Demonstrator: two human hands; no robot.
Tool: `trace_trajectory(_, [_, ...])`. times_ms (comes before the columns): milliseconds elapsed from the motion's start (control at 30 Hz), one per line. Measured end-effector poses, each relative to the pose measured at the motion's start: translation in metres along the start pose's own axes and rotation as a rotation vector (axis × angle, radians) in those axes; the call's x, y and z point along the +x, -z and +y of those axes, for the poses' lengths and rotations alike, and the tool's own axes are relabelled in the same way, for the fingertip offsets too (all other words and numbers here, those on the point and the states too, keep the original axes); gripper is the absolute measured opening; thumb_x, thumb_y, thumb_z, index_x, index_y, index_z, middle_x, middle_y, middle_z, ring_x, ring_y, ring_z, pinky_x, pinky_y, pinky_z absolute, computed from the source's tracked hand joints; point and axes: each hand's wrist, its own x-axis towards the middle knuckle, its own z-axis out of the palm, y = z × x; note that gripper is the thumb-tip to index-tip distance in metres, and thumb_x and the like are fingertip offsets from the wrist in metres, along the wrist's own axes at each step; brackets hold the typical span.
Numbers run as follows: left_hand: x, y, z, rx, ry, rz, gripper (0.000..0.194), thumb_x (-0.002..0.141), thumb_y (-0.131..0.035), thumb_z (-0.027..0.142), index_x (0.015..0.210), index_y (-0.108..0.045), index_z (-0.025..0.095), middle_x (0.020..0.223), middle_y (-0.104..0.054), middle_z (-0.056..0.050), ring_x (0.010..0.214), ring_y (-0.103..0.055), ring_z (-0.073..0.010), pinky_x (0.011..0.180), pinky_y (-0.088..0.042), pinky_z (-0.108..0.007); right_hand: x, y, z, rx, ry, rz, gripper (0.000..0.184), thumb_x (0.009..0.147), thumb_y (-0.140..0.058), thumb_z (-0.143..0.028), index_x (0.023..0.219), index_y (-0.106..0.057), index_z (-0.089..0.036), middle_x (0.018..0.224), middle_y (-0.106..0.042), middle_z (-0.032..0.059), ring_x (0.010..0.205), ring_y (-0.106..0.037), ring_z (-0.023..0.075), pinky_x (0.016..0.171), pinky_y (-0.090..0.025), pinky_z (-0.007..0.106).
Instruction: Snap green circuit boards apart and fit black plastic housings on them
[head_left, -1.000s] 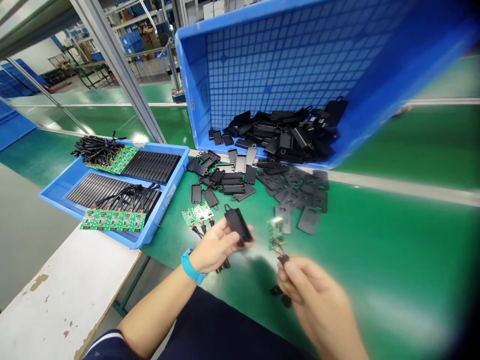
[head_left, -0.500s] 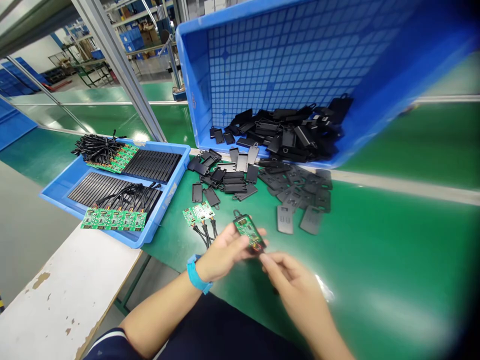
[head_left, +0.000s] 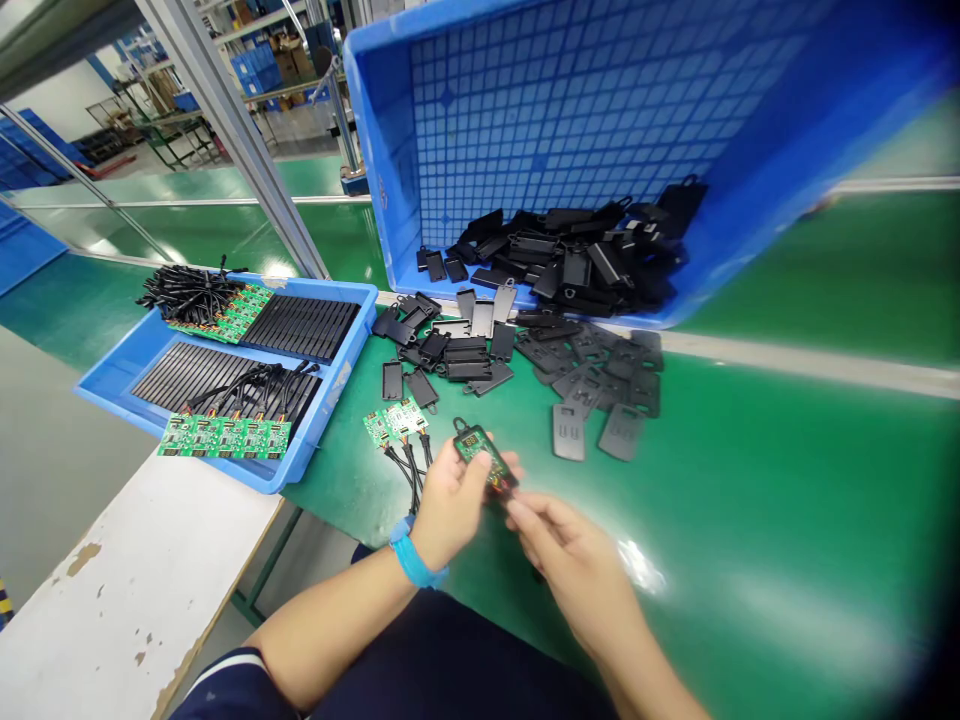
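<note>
My left hand [head_left: 454,495] is closed around a black plastic case [head_left: 460,428] with a loop at its top end, its thumb pressing on the face. Inside that case lies a green circuit board [head_left: 472,446] with a small digit display. My right hand [head_left: 566,535] pinches at the lower end of the case, where the board's wires come out; the cable is mostly hidden by the fingers. Left of the case, a few more circuit boards [head_left: 406,416] with black cables [head_left: 411,475] lie on the green table [head_left: 750,500].
Loose black cases [head_left: 466,352] and flat black covers [head_left: 621,432] are spread behind my hands. A large blue crate [head_left: 373,150] on its side holds many more black cases. At left, a blue tray [head_left: 330,420] with boards and black cases overhangs a worn white board [head_left: 187,530].
My right hand has brought the circuit board over from the right, and it now sits in the case. Since then both hands have shifted slightly left, the right still at the wire end.
</note>
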Motion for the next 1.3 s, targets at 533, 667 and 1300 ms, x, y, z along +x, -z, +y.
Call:
trace_trajectory(533, [0.005, 0.004, 0.009, -0.001, -0.033, 0.135, 0.03, 0.08, -0.05, 0.041, 0.1, -0.041, 0.02, 0.079, -0.062, -0.001, 0.064, -0.062, -0.0143, 0.064, -0.049, -0.032, 0.042, 0.02, 0.006, -0.512, 0.309, 0.191, 0.031, 0.079, -0.047, -0.044, 0.077, -0.062, -0.017, 0.078, -0.062, 0.0076, 0.075, -0.056, 0.0204, 0.07, -0.041, 0.031])
trace_trajectory(667, [0.02, 0.007, 0.01, -0.132, 0.185, 0.026, 0.034, 0.079, -0.047, 0.045, 0.101, -0.037, 0.022, 0.077, -0.059, 0.0, 0.046, -0.05, -0.0077, 0.045, -0.037, -0.02, 0.082, 0.052, 0.002, -0.862, 0.107, 0.526, 0.033, 0.071, -0.056, -0.047, 0.072, -0.063, -0.015, 0.081, -0.061, 0.0169, 0.072, -0.056, 0.0276, 0.06, -0.038, 0.036])
trace_trajectory(1300, [0.004, -0.002, -0.001, 0.331, -0.101, -0.268, 0.037, 0.085, -0.04, 0.034, 0.117, -0.041, 0.015, 0.085, -0.059, -0.006, 0.065, -0.057, -0.0123, 0.06, -0.046, -0.025, 0.049, 0.02, -0.024, 0.085, 0.079, -0.059, 0.028, 0.065, -0.068, -0.038, 0.082, -0.06, -0.017, 0.065, -0.063, 0.0002, 0.053, -0.054, 0.0127, 0.054, -0.041, 0.025])
